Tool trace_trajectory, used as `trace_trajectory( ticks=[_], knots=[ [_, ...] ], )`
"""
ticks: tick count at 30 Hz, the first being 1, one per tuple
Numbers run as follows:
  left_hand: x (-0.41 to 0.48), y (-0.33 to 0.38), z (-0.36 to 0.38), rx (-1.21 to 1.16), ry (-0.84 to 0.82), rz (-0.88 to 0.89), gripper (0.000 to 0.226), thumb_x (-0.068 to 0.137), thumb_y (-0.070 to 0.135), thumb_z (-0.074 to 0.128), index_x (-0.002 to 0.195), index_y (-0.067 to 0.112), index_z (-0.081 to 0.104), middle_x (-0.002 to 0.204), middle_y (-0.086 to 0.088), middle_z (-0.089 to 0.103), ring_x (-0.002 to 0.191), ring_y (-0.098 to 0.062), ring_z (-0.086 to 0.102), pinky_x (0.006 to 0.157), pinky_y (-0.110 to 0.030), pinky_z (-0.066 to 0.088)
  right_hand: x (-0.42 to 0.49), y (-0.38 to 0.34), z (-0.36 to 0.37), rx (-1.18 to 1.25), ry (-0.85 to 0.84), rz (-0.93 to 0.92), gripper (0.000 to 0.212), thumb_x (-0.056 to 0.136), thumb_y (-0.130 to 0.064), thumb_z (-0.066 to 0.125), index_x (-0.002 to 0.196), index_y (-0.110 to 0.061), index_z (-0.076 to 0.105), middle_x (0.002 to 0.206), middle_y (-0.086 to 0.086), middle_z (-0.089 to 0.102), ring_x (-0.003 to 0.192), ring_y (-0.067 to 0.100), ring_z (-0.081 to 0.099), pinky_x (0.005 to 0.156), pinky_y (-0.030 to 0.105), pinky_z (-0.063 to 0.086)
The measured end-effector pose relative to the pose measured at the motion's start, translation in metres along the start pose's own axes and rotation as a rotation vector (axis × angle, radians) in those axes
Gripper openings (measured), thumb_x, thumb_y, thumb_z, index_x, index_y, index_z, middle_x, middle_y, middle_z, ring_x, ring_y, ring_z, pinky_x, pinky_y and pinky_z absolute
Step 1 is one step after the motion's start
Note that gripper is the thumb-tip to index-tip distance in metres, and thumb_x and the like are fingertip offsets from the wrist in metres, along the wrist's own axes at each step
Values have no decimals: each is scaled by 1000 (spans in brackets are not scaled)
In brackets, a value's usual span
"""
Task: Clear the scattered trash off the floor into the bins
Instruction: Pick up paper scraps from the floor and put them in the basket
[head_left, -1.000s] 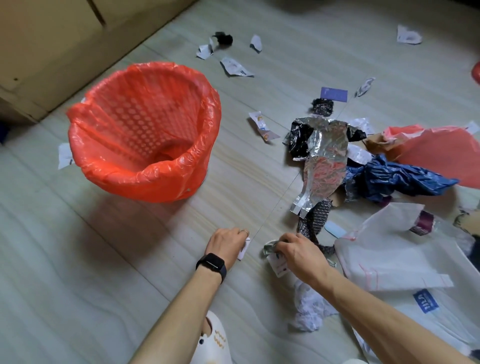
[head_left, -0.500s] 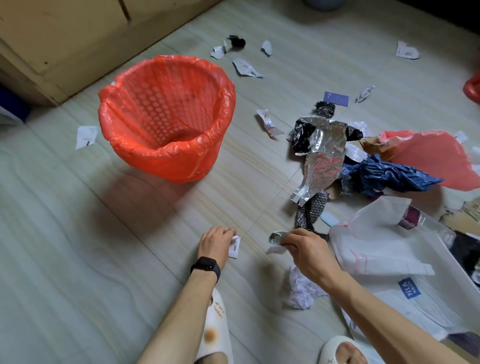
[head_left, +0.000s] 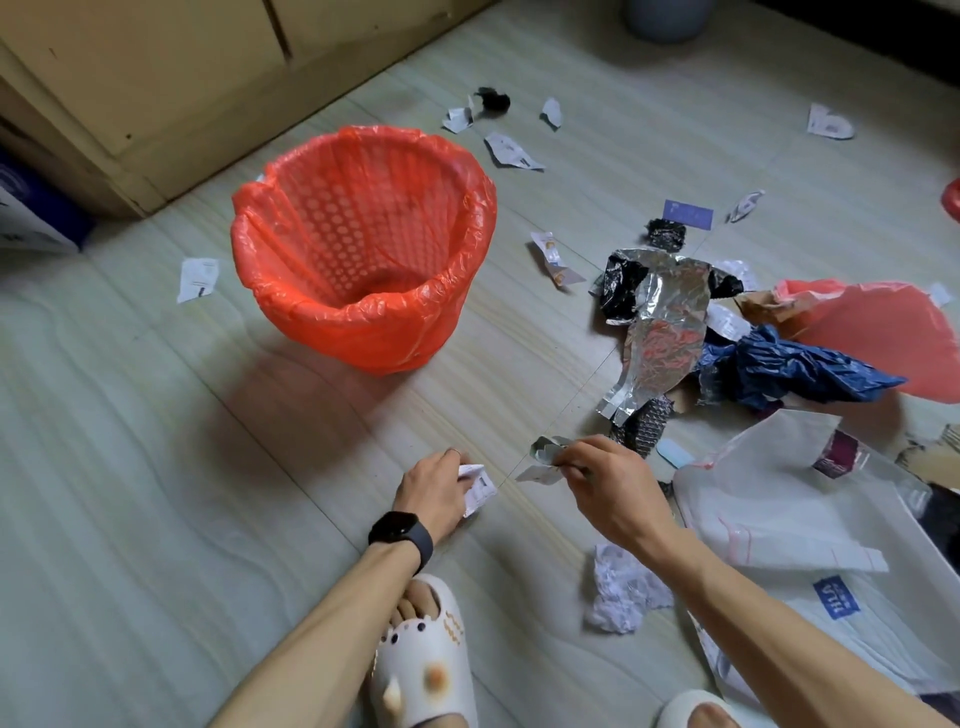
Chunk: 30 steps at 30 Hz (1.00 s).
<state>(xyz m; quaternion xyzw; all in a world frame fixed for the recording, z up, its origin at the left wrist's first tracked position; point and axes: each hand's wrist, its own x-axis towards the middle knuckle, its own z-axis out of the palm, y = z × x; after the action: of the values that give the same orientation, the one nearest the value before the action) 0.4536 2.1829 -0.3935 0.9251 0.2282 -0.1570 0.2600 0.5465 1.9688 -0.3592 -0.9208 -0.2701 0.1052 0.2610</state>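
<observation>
A bin lined with a red bag (head_left: 291, 306) stands on the floor left of centre, empty as far as I can see. My left hand (head_left: 434, 488), with a black watch on the wrist, grips a small white paper scrap (head_left: 478, 488) just above the floor. My right hand (head_left: 608, 483) pinches a few small silvery and white wrapper scraps (head_left: 545, 460) a little off the floor. Right of the hands lies a trash pile: a silver foil sheet (head_left: 662, 332), a dark blue bag (head_left: 795, 371), a red bag (head_left: 883, 332) and white plastic bags (head_left: 769, 499).
Small paper scraps lie scattered behind the bin (head_left: 511, 150) and to its left (head_left: 197, 278). A crumpled white tissue (head_left: 623, 587) sits under my right forearm. A beige cabinet (head_left: 156, 78) runs along the back left. My white slippers (head_left: 421, 670) are at the bottom.
The view has pulled back and up; the bin now sits further right in frame. My right hand lifted its scraps slightly off the floor. My left hand holds its paper scrap more visibly.
</observation>
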Motion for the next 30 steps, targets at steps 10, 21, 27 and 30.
trace_trajectory(
  ticks=[10,21,27,30],
  knots=[
    [3,12,-212,-128,928,372,16,82,15,75,97,18,70,89,1,68,80,-15,60,69,-27,45,105,-114,-62,358,430,-185,12,86,-9,71,98,-15,71,89,-5,68,64,8,59,62,17,47],
    [83,-37,-227,-86,468,-43,76,79,54,68,146,34,38,145,10,39,133,-15,41,106,-30,38,214,-161,-52,-176,91,-122,67,90,-49,55,150,-42,25,163,6,16,142,35,26,112,45,32],
    [52,-41,-215,235,303,131,69,78,84,23,126,46,56,123,17,60,124,-6,47,117,-35,10,208,-143,-30,327,-105,272,83,85,-36,64,148,-21,12,122,19,63,99,41,66,86,45,54],
    [22,-41,-209,506,167,221,74,76,81,18,124,42,60,117,13,66,118,-11,53,118,-43,13,190,-140,-39,325,-128,266,56,84,-23,57,135,-20,34,96,13,70,77,35,70,74,45,58]
  ],
)
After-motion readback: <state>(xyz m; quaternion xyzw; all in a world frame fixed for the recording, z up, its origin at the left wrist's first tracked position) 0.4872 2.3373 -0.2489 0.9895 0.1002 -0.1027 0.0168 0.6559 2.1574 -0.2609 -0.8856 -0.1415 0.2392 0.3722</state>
